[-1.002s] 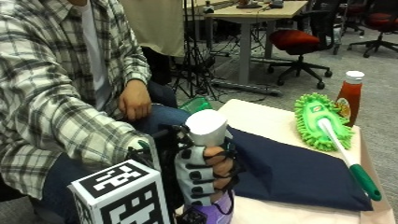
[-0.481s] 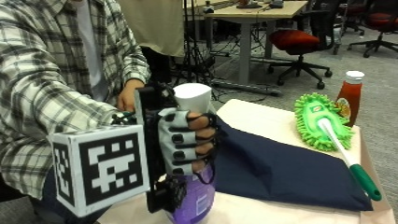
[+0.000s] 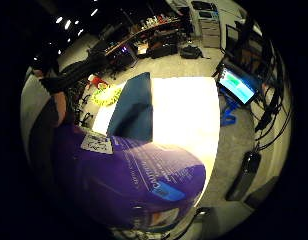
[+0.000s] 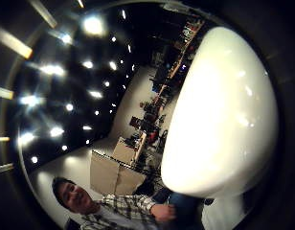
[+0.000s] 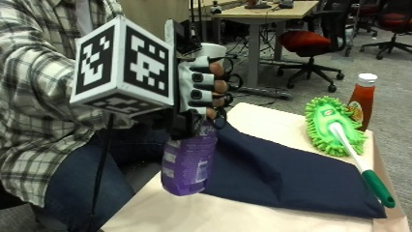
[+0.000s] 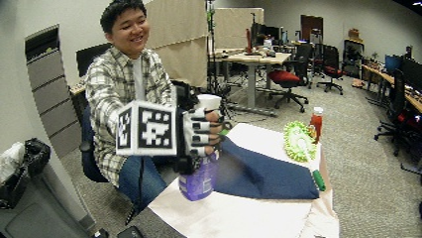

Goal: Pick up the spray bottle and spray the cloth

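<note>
- Hand (image 5: 201,89) curled round the bottle (image 5: 188,162) neck, lifted clear of the table's (image 5: 270,126) near edge.
- Cloth (image 5: 283,176) lies flat beside it — soft.
- Bottle looks rigid, smooth, likely slippery; neck hold suits the trigger.

Spray bottle (image 5: 188,164) nozzle hidden behind gloved right hand (image 5: 199,87); trigger contact unseen. Label print unreadable. Cloth (image 5: 283,176) near edge tucked behind bottle. Ketchup bottle (image 5: 361,101) base hidden behind green duster (image 5: 330,123).
</note>
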